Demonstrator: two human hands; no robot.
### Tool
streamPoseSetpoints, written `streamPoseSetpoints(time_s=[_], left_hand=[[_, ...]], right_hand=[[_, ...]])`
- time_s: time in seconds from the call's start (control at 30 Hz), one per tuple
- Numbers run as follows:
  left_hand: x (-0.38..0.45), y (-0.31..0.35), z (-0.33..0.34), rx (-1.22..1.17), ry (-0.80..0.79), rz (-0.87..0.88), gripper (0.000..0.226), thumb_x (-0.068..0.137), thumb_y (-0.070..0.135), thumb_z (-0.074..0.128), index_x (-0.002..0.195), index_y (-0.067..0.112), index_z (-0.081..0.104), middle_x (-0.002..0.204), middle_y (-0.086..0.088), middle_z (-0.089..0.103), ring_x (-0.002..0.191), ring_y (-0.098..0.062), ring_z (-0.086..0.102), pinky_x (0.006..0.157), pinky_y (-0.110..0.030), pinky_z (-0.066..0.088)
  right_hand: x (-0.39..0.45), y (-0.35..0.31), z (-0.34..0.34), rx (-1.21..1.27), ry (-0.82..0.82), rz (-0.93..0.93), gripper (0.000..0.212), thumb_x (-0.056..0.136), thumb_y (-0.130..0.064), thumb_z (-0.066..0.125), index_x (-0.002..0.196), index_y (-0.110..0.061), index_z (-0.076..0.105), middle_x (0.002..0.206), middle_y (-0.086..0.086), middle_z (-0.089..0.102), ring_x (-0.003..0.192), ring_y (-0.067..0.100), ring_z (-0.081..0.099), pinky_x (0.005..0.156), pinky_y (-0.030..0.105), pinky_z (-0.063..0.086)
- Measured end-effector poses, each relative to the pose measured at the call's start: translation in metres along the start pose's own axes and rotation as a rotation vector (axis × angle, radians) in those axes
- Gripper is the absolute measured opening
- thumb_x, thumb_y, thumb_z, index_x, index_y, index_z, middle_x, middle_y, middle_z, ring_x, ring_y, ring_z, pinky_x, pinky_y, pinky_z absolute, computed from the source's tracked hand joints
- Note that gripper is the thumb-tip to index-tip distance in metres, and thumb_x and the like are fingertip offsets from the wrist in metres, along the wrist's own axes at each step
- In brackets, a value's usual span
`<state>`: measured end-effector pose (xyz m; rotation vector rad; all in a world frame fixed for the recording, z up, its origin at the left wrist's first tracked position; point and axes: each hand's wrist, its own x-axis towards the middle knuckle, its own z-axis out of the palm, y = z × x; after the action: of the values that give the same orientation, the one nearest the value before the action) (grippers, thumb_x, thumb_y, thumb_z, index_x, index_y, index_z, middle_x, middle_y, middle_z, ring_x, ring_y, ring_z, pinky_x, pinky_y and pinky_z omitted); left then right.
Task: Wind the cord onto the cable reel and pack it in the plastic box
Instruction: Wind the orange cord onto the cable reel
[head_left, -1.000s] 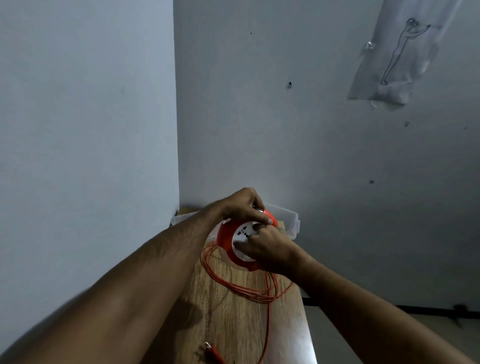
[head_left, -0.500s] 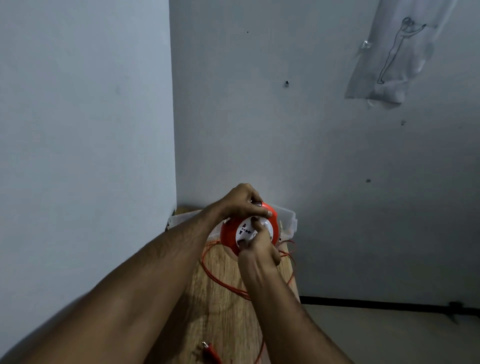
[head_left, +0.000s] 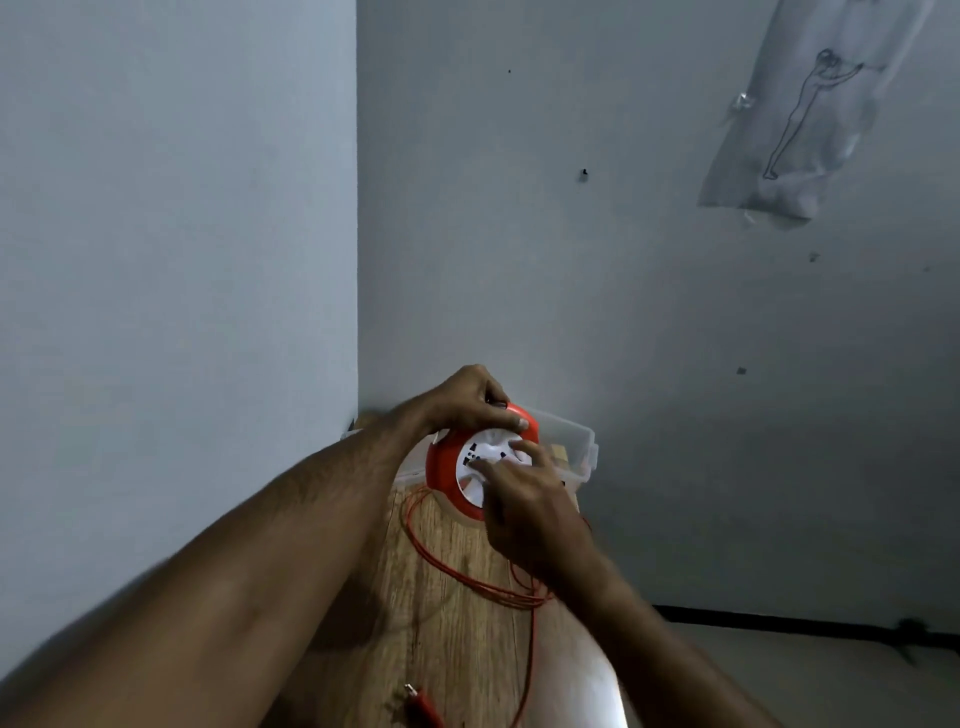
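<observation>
My left hand (head_left: 470, 400) grips the orange cable reel (head_left: 441, 467) by its top rim, upright on the wooden table (head_left: 457, 623), while my right hand (head_left: 524, 499) presses bent fingers on its white face. Much cord (head_left: 467, 577) lies loose, with its plug (head_left: 423, 701) near me; the plastic box (head_left: 576, 441) waits behind.

Two grey-blue walls (head_left: 176, 234) meet at a corner; a taped line drawing (head_left: 800, 119) hangs above a wooden table (head_left: 457, 613).
</observation>
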<state>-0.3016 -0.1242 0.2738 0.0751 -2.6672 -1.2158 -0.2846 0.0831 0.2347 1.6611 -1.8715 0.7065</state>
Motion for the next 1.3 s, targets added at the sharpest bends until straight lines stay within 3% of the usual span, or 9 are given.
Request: streamPoseSetpoints(time_s=[0.07,0.17,0.27,0.57,0.73,0.9,1.07,1.17,1.3], left_hand=[[0.000,0.005,0.000,-0.007,-0.052,-0.003,0.031,0.085,0.031,0.084,0.058,0.029,0.070,0.052,0.011,0.063,0.049,-0.007,0.060,0.050,-0.019,0.046],[0.000,0.012,0.000,-0.002,-0.127,-0.004,0.026,0.087,0.028,0.083,0.063,0.027,0.072,0.058,0.008,0.068,0.054,-0.008,0.066,0.054,-0.021,0.050],[0.002,0.018,0.002,0.007,-0.168,-0.010,0.023,0.086,0.031,0.083,0.066,0.022,0.074,0.065,0.001,0.072,0.059,-0.014,0.070,0.058,-0.025,0.055],[0.007,0.024,0.012,0.086,-0.158,0.021,0.027,0.081,0.034,0.088,0.061,0.029,0.070,0.065,0.008,0.067,0.056,-0.005,0.068,0.055,-0.017,0.050],[0.005,0.021,0.003,0.036,-0.032,0.040,0.025,0.082,0.035,0.087,0.063,0.032,0.071,0.062,0.011,0.068,0.057,-0.002,0.067,0.055,-0.016,0.048],[0.009,0.019,0.005,0.006,0.049,0.058,0.031,0.082,0.036,0.085,0.059,0.028,0.068,0.060,0.010,0.063,0.053,-0.003,0.062,0.051,-0.016,0.046],[0.012,0.014,0.026,0.092,0.001,0.056,0.030,0.074,0.046,0.088,0.057,0.033,0.066,0.060,0.014,0.058,0.056,-0.003,0.055,0.056,-0.024,0.042],[0.009,0.011,0.027,0.084,0.001,0.056,0.026,0.074,0.047,0.088,0.062,0.035,0.069,0.064,0.012,0.060,0.060,-0.004,0.057,0.058,-0.024,0.042],[0.008,0.005,0.018,0.034,0.013,0.031,0.034,0.079,0.039,0.087,0.058,0.021,0.069,0.061,0.004,0.060,0.054,-0.009,0.054,0.054,-0.024,0.041]], right_hand=[[0.005,0.021,-0.007,-0.249,-0.327,-0.352,0.039,0.083,-0.007,0.074,0.121,-0.010,0.066,0.095,0.008,0.075,0.090,0.027,0.073,0.108,0.057,0.043],[0.013,0.040,-0.013,-0.364,-0.521,-0.420,0.056,0.082,-0.010,0.075,0.135,-0.012,0.057,0.103,0.014,0.075,0.103,0.037,0.071,0.110,0.062,0.040],[0.018,0.044,-0.013,-0.441,-0.604,-0.459,0.061,0.088,-0.019,0.073,0.142,-0.013,0.046,0.116,0.018,0.071,0.118,0.045,0.062,0.105,0.060,0.047],[0.021,0.040,0.001,-0.347,-0.511,-0.415,0.036,0.083,-0.018,0.079,0.116,-0.006,0.067,0.109,0.013,0.074,0.093,0.028,0.076,0.089,0.041,0.059],[0.017,0.038,0.008,-0.167,-0.324,0.121,0.060,0.082,-0.030,0.075,0.137,-0.017,0.057,0.119,0.013,0.071,0.102,0.029,0.071,0.081,0.036,0.059],[0.016,-0.003,0.034,0.362,0.295,0.899,0.055,0.076,-0.028,0.085,0.127,-0.018,0.067,0.116,0.000,0.073,0.101,0.012,0.070,0.086,0.035,0.062],[0.047,-0.026,0.035,1.161,0.821,1.934,0.052,0.068,-0.025,0.092,0.100,-0.006,0.056,0.123,0.012,0.065,0.113,0.035,0.065,0.097,0.055,0.055],[0.049,-0.025,0.036,1.270,0.821,1.967,0.060,0.063,-0.032,0.094,0.091,-0.012,0.045,0.122,0.018,0.064,0.111,0.039,0.065,0.097,0.059,0.053],[0.043,-0.021,0.037,1.205,0.694,1.855,0.058,0.076,-0.022,0.087,0.121,-0.004,0.057,0.112,0.014,0.069,0.106,0.035,0.070,0.090,0.051,0.059]])
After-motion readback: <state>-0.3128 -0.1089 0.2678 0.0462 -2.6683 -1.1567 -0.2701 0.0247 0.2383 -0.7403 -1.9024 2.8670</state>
